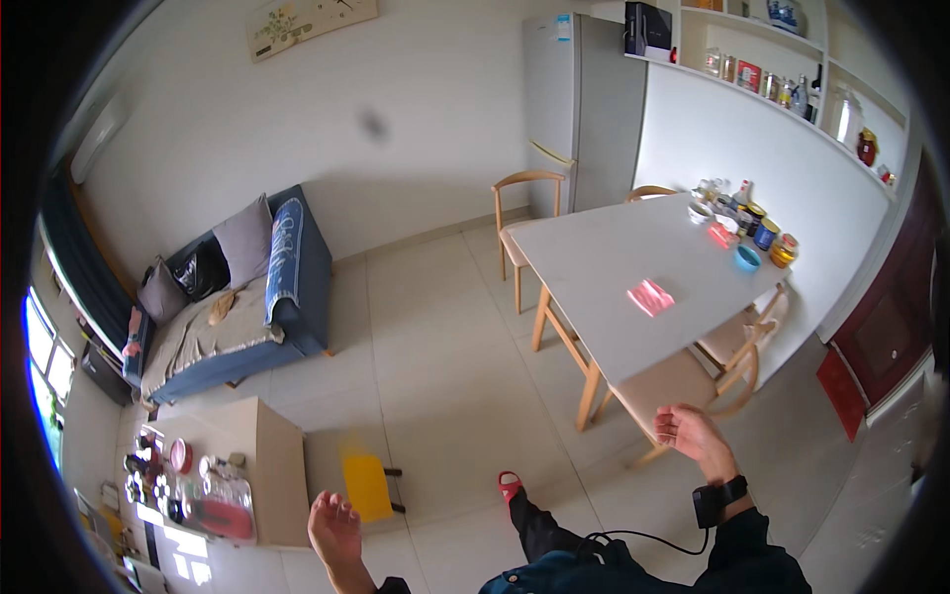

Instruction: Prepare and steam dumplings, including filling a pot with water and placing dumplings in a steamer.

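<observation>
My left hand [336, 527] is raised at the lower left, palm up, its fingers loosely bent and nothing in them. It is nearest to a yellow-topped stool [367, 488] with dark legs. On the right, my right hand [693, 437] hangs in the air in front of a wooden chair [669, 384], with loosely curled fingers and no object in its grasp. A black device [709, 506] is strapped to the right wrist, and a cable runs from it towards my body. A folded pink cloth [650, 297] lies on the grey dining table [594, 257] beyond that hand.
Jars, a blue bowl [747, 258] and bottles crowd the table's wall end. A blue sofa [297, 322] stands at the far left, with a low cabinet [279, 475] holding glassware nearer me. A grey fridge [604, 119] is at the back; a dark red door [886, 327] is at right.
</observation>
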`<state>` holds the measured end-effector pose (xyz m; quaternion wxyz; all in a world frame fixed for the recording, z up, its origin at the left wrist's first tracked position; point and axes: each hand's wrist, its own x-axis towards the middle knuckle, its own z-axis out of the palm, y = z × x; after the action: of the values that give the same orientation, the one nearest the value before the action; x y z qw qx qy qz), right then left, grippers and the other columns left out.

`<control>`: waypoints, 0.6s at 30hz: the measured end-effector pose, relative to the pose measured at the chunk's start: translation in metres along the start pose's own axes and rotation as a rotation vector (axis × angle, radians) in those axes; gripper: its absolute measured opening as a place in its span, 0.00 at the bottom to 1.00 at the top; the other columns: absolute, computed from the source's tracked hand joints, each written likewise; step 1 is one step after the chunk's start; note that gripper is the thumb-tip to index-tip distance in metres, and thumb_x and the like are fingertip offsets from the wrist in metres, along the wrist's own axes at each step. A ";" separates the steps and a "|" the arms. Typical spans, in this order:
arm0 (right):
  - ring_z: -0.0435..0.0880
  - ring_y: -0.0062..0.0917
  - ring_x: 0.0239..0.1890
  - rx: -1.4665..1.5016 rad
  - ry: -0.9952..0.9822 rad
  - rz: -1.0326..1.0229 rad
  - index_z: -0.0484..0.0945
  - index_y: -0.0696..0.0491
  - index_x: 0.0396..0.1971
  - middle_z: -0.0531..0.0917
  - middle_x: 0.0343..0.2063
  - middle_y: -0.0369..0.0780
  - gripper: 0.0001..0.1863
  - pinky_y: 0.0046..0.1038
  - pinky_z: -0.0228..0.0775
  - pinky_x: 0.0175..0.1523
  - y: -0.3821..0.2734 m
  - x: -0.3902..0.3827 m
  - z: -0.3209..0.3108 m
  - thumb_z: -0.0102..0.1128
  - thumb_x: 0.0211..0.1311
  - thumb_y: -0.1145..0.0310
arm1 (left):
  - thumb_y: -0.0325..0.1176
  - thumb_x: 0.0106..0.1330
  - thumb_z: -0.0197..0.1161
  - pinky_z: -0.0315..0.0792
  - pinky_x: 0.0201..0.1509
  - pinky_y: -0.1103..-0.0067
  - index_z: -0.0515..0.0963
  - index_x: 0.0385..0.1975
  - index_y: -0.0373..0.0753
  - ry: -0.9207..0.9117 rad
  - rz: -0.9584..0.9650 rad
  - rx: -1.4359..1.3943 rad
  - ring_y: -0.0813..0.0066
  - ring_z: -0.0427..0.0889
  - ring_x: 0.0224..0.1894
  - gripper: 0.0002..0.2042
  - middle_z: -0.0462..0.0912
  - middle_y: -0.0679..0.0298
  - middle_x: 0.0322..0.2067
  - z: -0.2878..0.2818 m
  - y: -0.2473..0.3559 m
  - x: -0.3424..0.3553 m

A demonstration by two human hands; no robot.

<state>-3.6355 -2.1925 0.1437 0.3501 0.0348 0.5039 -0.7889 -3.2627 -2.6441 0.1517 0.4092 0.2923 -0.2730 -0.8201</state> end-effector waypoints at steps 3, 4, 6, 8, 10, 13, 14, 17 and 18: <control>0.81 0.32 0.35 0.048 -0.010 0.057 0.76 0.58 0.37 0.81 0.32 0.44 0.12 0.33 0.74 0.41 -0.011 0.111 0.027 0.52 0.62 0.65 | 0.35 0.64 0.50 0.73 0.28 0.81 0.73 0.36 0.42 0.058 -0.031 -0.037 0.76 0.76 0.29 0.07 0.76 0.69 0.27 0.004 -0.012 0.089; 0.81 0.32 0.35 0.072 -0.063 0.090 0.76 0.59 0.36 0.81 0.32 0.45 0.11 0.32 0.74 0.41 -0.013 0.148 0.048 0.51 0.62 0.66 | 0.35 0.64 0.50 0.73 0.28 0.81 0.73 0.36 0.42 0.093 -0.060 -0.059 0.76 0.76 0.29 0.07 0.76 0.69 0.27 0.008 -0.007 0.118; 0.81 0.31 0.36 0.024 -0.109 0.098 0.76 0.59 0.37 0.81 0.33 0.45 0.11 0.31 0.74 0.41 -0.033 0.222 0.107 0.50 0.63 0.67 | 0.34 0.65 0.49 0.76 0.30 0.77 0.74 0.36 0.41 0.192 -0.062 -0.027 0.74 0.79 0.30 0.08 0.79 0.66 0.29 0.028 0.007 0.182; 0.82 0.30 0.36 -0.055 -0.222 0.111 0.76 0.59 0.39 0.81 0.35 0.44 0.11 0.30 0.75 0.41 -0.054 0.300 0.173 0.48 0.64 0.68 | 0.34 0.65 0.49 0.76 0.31 0.78 0.74 0.37 0.41 0.093 -0.034 -0.081 0.75 0.78 0.31 0.08 0.79 0.67 0.30 0.055 0.021 0.247; 0.82 0.29 0.36 -0.100 -0.338 0.128 0.76 0.58 0.39 0.82 0.35 0.44 0.12 0.30 0.75 0.42 -0.071 0.370 0.231 0.48 0.65 0.67 | 0.34 0.65 0.50 0.75 0.32 0.79 0.74 0.37 0.41 0.080 0.019 -0.036 0.76 0.77 0.31 0.08 0.78 0.68 0.31 0.094 0.033 0.297; 0.82 0.29 0.36 -0.141 -0.446 0.121 0.76 0.57 0.39 0.82 0.35 0.44 0.12 0.30 0.76 0.43 -0.097 0.467 0.321 0.48 0.65 0.66 | 0.34 0.64 0.52 0.76 0.32 0.80 0.75 0.37 0.40 0.146 0.101 0.014 0.75 0.77 0.31 0.08 0.79 0.67 0.31 0.130 0.041 0.392; 0.82 0.29 0.37 -0.153 -0.495 0.117 0.76 0.57 0.39 0.82 0.36 0.44 0.11 0.29 0.75 0.43 -0.105 0.496 0.340 0.48 0.65 0.66 | 0.34 0.64 0.52 0.76 0.32 0.80 0.75 0.37 0.40 0.133 0.090 0.015 0.75 0.77 0.31 0.08 0.79 0.67 0.31 0.133 0.038 0.429; 0.82 0.29 0.37 -0.103 -0.469 0.118 0.76 0.57 0.39 0.81 0.36 0.45 0.11 0.29 0.75 0.43 -0.103 0.598 0.378 0.49 0.65 0.66 | 0.33 0.64 0.51 0.77 0.33 0.77 0.75 0.36 0.39 0.158 -0.045 -0.064 0.72 0.79 0.32 0.07 0.80 0.65 0.31 0.121 0.026 0.546; 0.82 0.29 0.37 -0.097 -0.456 0.115 0.76 0.57 0.39 0.81 0.36 0.45 0.11 0.29 0.75 0.43 -0.102 0.627 0.387 0.49 0.65 0.66 | 0.33 0.64 0.51 0.77 0.33 0.77 0.75 0.36 0.39 0.153 -0.057 -0.057 0.72 0.79 0.32 0.07 0.80 0.65 0.31 0.129 0.025 0.585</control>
<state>-4.0519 -2.8086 0.1562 0.5002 -0.1325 0.4464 -0.7300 -3.6299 -3.1159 0.1069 0.4134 0.3498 -0.2090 -0.8143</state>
